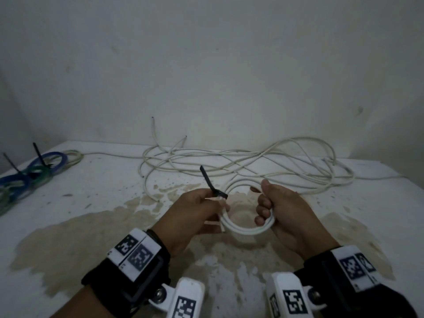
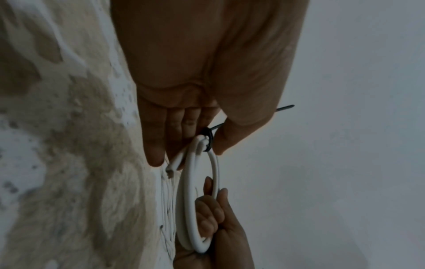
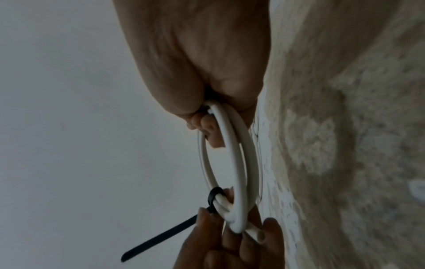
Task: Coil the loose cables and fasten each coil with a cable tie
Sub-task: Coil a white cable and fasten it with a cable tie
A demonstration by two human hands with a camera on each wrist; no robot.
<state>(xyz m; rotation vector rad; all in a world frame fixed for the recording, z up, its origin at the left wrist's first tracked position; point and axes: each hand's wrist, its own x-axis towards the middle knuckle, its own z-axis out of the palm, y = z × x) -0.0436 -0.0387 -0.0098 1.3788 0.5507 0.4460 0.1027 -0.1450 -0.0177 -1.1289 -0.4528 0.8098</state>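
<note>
Both hands are holding a small round coil of white plastic-sheathed cable [image 1: 246,227] above the stained white surface [image 1: 91,226]. The left hand [image 1: 195,214] is pinching the coil at nine o'clock, where a black plastic cable tie [image 1: 210,182] is looping around the strands, its tail pointing up. The right hand [image 1: 282,210] is curling its fingers through the coil at three o'clock. At twelve o'clock a loose white cable tangle [image 1: 252,164] is lying; at ten o'clock, tied blue and green cable coils [image 1: 29,175] are resting.
</note>
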